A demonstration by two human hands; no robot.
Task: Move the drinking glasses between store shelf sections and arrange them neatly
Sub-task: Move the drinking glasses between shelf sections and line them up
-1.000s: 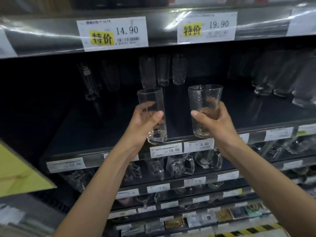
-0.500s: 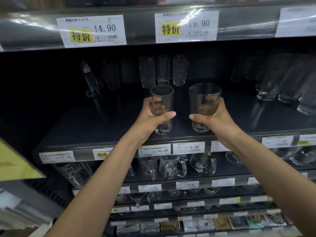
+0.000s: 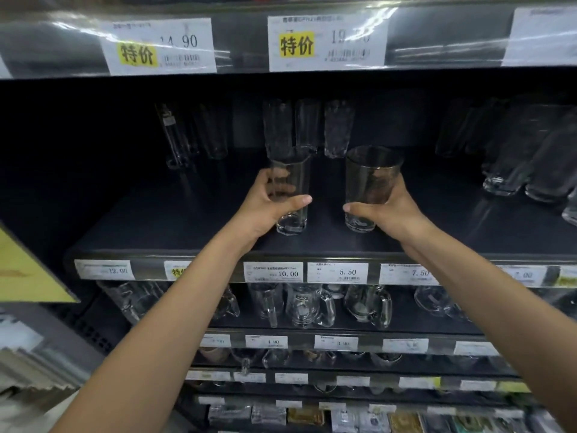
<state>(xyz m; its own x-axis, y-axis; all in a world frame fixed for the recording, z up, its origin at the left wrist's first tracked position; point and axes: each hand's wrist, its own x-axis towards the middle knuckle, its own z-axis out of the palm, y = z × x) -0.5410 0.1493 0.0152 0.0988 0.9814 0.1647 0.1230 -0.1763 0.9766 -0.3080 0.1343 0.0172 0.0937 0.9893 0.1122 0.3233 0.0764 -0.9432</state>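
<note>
A person's left hand (image 3: 268,204) wraps its fingers round a narrow faceted glass (image 3: 293,173), while the right hand (image 3: 390,210) curls round a wider tumbler (image 3: 371,173). Both stand upright, side by side between the facing thumbs, near the dark shelf's (image 3: 187,220) front. Three tall glasses (image 3: 307,126) stand beyond the fingertips.

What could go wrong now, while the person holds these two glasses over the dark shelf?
1. The tall glass in the left hand and the wide glass in the right hand are close together and might knock.
2. Pushed further back, either could hit the row of glasses behind.
3. The tall one is narrow and may tip if released carelessly.
</note>
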